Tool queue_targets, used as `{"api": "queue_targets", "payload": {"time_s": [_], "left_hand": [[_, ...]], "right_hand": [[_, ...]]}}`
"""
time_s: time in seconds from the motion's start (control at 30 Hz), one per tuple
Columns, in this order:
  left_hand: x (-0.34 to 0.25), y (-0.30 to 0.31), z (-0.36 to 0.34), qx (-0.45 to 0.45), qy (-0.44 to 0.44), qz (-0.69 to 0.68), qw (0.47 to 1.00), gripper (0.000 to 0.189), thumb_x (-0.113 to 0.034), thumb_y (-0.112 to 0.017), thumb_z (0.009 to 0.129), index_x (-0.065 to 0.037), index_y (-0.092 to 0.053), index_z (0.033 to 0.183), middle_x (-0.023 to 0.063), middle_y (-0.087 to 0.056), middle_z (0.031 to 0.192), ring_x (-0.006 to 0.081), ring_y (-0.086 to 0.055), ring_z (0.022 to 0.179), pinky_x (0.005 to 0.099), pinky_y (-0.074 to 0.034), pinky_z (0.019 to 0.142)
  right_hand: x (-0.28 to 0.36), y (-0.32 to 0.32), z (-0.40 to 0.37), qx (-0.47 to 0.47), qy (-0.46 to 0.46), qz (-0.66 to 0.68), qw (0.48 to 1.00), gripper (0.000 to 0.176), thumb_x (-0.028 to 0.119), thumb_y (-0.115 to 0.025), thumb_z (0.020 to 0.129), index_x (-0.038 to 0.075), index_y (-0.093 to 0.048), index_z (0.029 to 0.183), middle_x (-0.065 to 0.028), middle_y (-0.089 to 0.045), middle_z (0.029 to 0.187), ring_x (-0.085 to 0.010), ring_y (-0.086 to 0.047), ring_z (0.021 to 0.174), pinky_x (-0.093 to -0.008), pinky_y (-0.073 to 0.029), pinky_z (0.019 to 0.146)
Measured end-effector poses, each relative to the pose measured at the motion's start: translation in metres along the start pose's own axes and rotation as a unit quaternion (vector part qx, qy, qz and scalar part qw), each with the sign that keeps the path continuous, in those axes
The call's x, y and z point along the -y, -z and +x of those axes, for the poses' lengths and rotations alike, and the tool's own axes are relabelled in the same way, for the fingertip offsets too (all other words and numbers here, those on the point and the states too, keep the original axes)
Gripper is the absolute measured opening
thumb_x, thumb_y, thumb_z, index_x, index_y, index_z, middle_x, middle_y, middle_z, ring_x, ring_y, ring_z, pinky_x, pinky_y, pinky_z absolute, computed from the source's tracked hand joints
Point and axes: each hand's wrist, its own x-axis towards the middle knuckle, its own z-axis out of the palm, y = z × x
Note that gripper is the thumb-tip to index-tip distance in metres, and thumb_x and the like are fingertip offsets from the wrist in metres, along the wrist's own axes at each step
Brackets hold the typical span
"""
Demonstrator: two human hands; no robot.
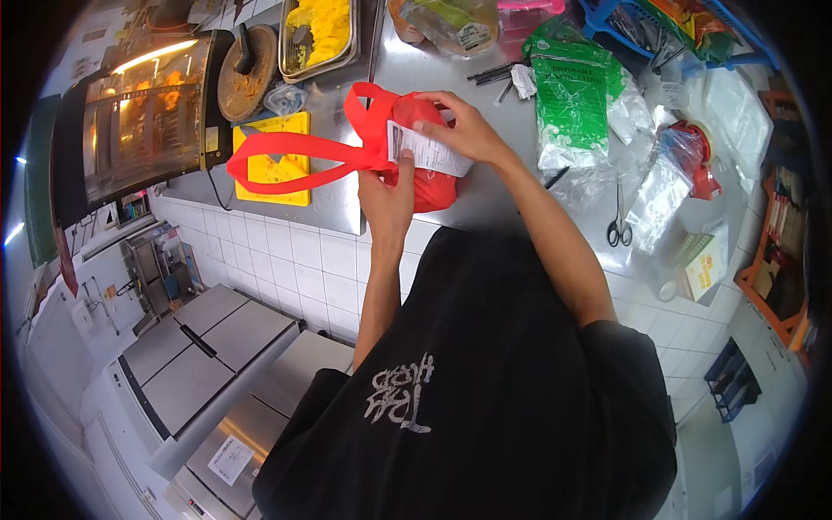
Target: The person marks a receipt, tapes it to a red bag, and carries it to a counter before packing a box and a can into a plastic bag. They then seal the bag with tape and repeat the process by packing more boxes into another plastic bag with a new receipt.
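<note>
A red cloth bag [433,192] with long loop handles [299,140] sits at the edge of the steel counter, its handles hanging toward the left. Against its side lies a white printed receipt [444,159]. My left hand [387,198] grips the bag near the base of the handles, thumb on the receipt's lower left corner. From the right, my right hand [464,132] pinches the receipt's upper edge together with the bag's top. Some of my fingertips are hidden behind the bag.
A yellow cutting board [293,192] with a knife lies left, near a lit glass-fronted oven [143,113]. Behind is a tray [351,43] of yellow food. To the right are a green disposable-glove packet [570,95], scissors [619,230], a tape dispenser [693,156] and a blue basket [598,19].
</note>
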Motion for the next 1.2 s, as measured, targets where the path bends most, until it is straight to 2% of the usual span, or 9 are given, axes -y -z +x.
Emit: {"api": "queue_targets", "payload": {"time_s": [0.17, 0.3, 0.43, 0.57, 0.77, 0.83, 0.93, 1.03, 1.2], "left_hand": [[0.015, 0.010, -0.006, 0.011, -0.010, -0.028, 0.999, 0.053, -0.032, -0.074, 0.088, 0.002, -0.052, 0.122, 0.0165, -0.063, 0.114, 0.0229, -0.061, 0.102, 0.0354, -0.050, 0.089], [0.039, 0.016, -0.008, 0.007, -0.006, -0.059, 0.998, 0.068, -0.043, -0.078, 0.082, 0.001, -0.051, 0.125, 0.0180, -0.061, 0.117, 0.0292, -0.058, 0.109, 0.0426, -0.048, 0.088], [0.039, 0.028, 0.007, 0.005, -0.032, -0.058, 0.998, 0.078, -0.050, -0.080, 0.078, 0.000, -0.050, 0.129, 0.0172, -0.056, 0.128, 0.0309, -0.052, 0.118, 0.0476, -0.046, 0.088], [0.006, 0.039, 0.032, 0.142, -0.047, -0.120, 0.981, 0.045, -0.039, -0.064, 0.095, 0.002, -0.063, 0.113, 0.0089, -0.066, 0.105, 0.0154, -0.058, 0.103, 0.0309, -0.045, 0.090], [0.003, 0.039, 0.051, 0.223, -0.052, -0.168, 0.959, 0.030, -0.030, -0.057, 0.101, -0.002, -0.063, 0.111, 0.0054, -0.063, 0.106, 0.0112, -0.056, 0.102, 0.0287, -0.044, 0.091], [0.019, 0.034, 0.063, 0.257, -0.023, -0.322, 0.911, 0.025, -0.027, -0.056, 0.102, -0.005, -0.059, 0.114, 0.0048, -0.061, 0.110, 0.0113, -0.056, 0.105, 0.0295, -0.044, 0.093], [0.015, 0.035, 0.066, 0.308, -0.038, -0.380, 0.871, 0.021, -0.023, -0.054, 0.103, -0.006, -0.056, 0.116, 0.0041, -0.060, 0.110, 0.0122, -0.057, 0.104, 0.0308, -0.045, 0.093], [-0.009, 0.042, 0.061, 0.382, -0.064, -0.370, 0.845, 0.019, -0.024, -0.049, 0.105, -0.006, -0.054, 0.107, -0.0007, -0.055, 0.097, 0.0065, -0.052, 0.090, 0.0246, -0.045, 0.081], [-0.099, 0.060, 0.036, 0.528, -0.085, -0.379, 0.755, 0.015, -0.018, -0.053, 0.103, -0.005, -0.054, 0.109, 0.0009, -0.057, 0.100, 0.0105, -0.057, 0.093, 0.0279, -0.047, 0.084]], "right_hand": [[-0.012, 0.003, 0.016, 0.028, -0.104, 0.164, 0.981, 0.043, 0.032, -0.067, 0.093, 0.005, -0.060, 0.126, -0.0069, -0.066, 0.112, -0.0151, -0.060, 0.103, -0.0312, -0.049, 0.088], [-0.033, -0.004, 0.018, 0.031, -0.136, 0.167, 0.976, 0.038, 0.030, -0.063, 0.097, 0.006, -0.061, 0.125, -0.0060, -0.067, 0.109, -0.0144, -0.060, 0.101, -0.0295, -0.049, 0.086], [-0.026, 0.006, 0.007, -0.032, -0.120, 0.113, 0.986, 0.039, 0.038, -0.053, 0.101, 0.008, -0.060, 0.125, -0.0058, -0.062, 0.121, -0.0143, -0.055, 0.111, -0.0312, -0.046, 0.089], [-0.018, 0.022, -0.012, -0.127, -0.114, 0.150, 0.974, 0.045, 0.046, -0.044, 0.103, 0.011, -0.060, 0.126, -0.0058, -0.062, 0.125, -0.0177, -0.053, 0.118, -0.0370, -0.042, 0.096], [-0.032, 0.020, -0.059, -0.257, -0.155, 0.188, 0.935, 0.056, 0.055, -0.040, 0.102, 0.009, -0.060, 0.127, -0.0056, -0.061, 0.126, -0.0197, -0.051, 0.121, -0.0385, -0.037, 0.102], [-0.033, 0.011, -0.078, -0.296, -0.150, 0.210, 0.920, 0.056, 0.055, -0.039, 0.102, 0.009, -0.060, 0.126, -0.0064, -0.061, 0.126, -0.0195, -0.050, 0.123, -0.0383, -0.036, 0.103], [-0.034, -0.006, -0.112, -0.342, -0.141, 0.211, 0.905, 0.054, 0.053, -0.039, 0.103, 0.008, -0.059, 0.126, -0.0077, -0.061, 0.127, -0.0203, -0.049, 0.125, -0.0395, -0.035, 0.104], [-0.024, -0.012, -0.141, -0.384, -0.122, 0.207, 0.892, 0.054, 0.052, -0.039, 0.103, 0.007, -0.059, 0.125, -0.0082, -0.060, 0.128, -0.0208, -0.049, 0.124, -0.0404, -0.036, 0.104], [-0.013, -0.007, -0.185, -0.404, -0.082, 0.262, 0.873, 0.055, 0.054, -0.040, 0.102, 0.008, -0.057, 0.126, -0.0079, -0.058, 0.130, -0.0212, -0.050, 0.124, -0.0402, -0.036, 0.104]]}}
